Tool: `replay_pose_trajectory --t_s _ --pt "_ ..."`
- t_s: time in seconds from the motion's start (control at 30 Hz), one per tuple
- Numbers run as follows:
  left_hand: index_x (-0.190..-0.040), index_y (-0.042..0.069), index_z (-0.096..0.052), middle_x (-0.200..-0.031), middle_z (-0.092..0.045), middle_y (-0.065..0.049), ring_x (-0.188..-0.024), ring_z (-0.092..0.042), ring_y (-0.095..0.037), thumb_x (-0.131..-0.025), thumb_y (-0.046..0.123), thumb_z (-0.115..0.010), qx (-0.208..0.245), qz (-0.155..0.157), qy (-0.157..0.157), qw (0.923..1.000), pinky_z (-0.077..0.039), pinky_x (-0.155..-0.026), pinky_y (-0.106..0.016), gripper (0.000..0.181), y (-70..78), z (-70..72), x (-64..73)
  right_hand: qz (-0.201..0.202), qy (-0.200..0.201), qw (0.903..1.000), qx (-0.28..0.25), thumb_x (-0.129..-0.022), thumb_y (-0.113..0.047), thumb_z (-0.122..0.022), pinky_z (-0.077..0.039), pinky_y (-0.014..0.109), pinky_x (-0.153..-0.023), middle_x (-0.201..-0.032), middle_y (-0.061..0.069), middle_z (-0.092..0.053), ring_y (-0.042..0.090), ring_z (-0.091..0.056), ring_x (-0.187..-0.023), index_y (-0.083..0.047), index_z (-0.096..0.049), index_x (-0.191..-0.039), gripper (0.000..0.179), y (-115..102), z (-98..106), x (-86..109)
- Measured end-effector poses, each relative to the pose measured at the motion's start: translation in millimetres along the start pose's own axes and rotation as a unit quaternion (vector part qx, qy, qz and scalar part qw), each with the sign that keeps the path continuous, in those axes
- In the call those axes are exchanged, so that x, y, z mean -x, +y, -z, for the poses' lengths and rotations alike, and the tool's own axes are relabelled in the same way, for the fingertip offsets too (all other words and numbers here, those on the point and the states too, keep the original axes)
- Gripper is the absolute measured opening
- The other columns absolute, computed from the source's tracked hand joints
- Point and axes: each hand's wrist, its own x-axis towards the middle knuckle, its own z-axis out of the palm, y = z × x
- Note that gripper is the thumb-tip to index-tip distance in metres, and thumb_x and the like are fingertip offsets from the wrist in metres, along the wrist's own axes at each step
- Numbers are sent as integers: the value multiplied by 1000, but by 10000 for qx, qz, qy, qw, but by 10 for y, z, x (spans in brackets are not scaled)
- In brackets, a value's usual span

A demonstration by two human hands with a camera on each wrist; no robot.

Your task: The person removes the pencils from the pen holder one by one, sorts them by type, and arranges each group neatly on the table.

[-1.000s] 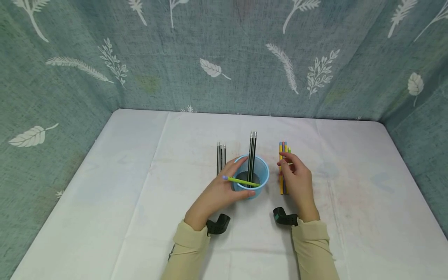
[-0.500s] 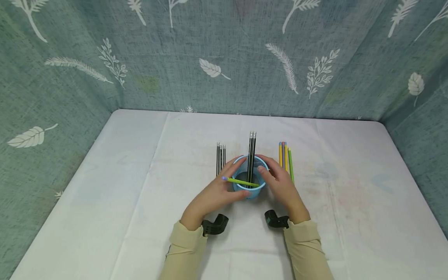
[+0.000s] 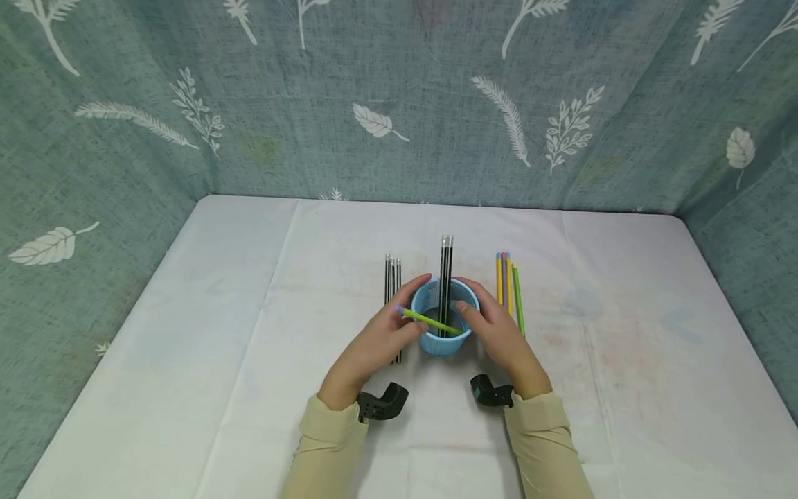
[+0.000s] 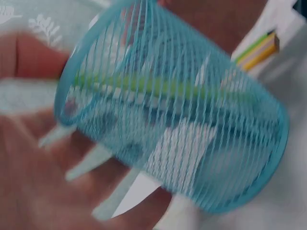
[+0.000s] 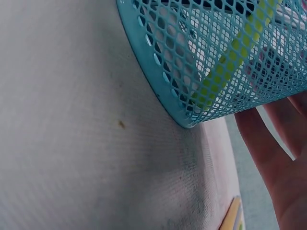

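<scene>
A light-blue mesh pencil cup point(image 3: 441, 346) stands between both hands, tilted in the wrist views. Inside it are black striped pencils point(image 3: 446, 270) with silver ends and a slanting green pencil point(image 3: 436, 322), whose purple end sticks out over the rim towards the left hand. My right hand point(image 3: 499, 333) grips the cup's right side, thumb over the rim inside and fingers round the outside point(image 5: 283, 153). On the other side, my left hand point(image 3: 377, 343) has its fingers spread loosely beside the cup point(image 4: 182, 120), thumb tip right at the rim and overlapping the green pencil.
Several black pencils point(image 3: 393, 281) lie left of the cup, partly hidden by the left hand. Yellow, purple and green pencils point(image 3: 510, 281) lie behind the right hand. A white cloth covers the table point(image 3: 642, 346); a leaf-patterned curtain point(image 3: 436, 166) rises behind it.
My right hand has left the coloured pencils and taken hold of the cup's right side. The left hand has loosened and drawn slightly left; the green pencil slants more steeply.
</scene>
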Motion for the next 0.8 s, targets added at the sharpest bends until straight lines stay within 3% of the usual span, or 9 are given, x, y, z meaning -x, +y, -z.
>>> replay_pose_trajectory --t_s 0.13,0.23,0.37,0.5,0.6,0.8 --pt "-138 35 -37 -145 -30 11 -134 -28 -11 -91 14 -53 97 133 700 9974 -26 -107 -44 54 -59 -77 -67 195 60 9997 151 -95 -18 -46 -33 50 -103 -139 1 -43 21 -39 -129 -24 -41 -136 42 -14 -2 -4" --pt "-133 40 -41 -144 -32 11 -133 -28 -11 -91 21 -56 27 207 1043 9943 -26 -107 -43 49 -69 -121 -88 291 125 9993 219 -94 -16 -47 -30 51 -104 -140 -1 -42 20 -36 -131 -25 -42 -136 44 -33 -2 0" --pt "-134 40 -40 -143 -36 7 -132 -31 -11 -91 14 -54 141 98 1028 9946 -28 -106 -42 52 -84 -110 -80 186 212 9989 382 -93 -16 -49 -34 51 -101 -138 -3 -45 18 -41 -128 -29 -44 -135 44 -63 1 11" --pt "-136 33 -40 -142 -40 5 -131 -36 -12 -89 2 -47 541 -150 794 9953 -31 -106 -43 57 -95 -57 -55 147 234 9986 458 -93 -14 -47 -36 49 -100 -137 -5 -46 16 -42 -127 -32 -44 -134 45 -74 -1 13" --pt "-134 30 -44 -141 -40 9 -132 -33 -8 -90 1 -43 588 -172 720 9955 -29 -107 -43 53 -81 -44 -49 160 239 9987 416 -92 -11 -44 -36 48 -100 -137 -8 -45 13 -39 -128 -35 -44 -134 48 -72 -4 13" --pt "-128 23 -53 -135 -47 7 -129 -36 -9 -98 11 -40 419 43 1245 9913 -27 -107 -41 36 -17 -97 -74 182 109 9986 483 -92 -11 -45 -35 47 -99 -139 -6 -44 15 -40 -127 -31 -43 -136 48 -94 0 1"
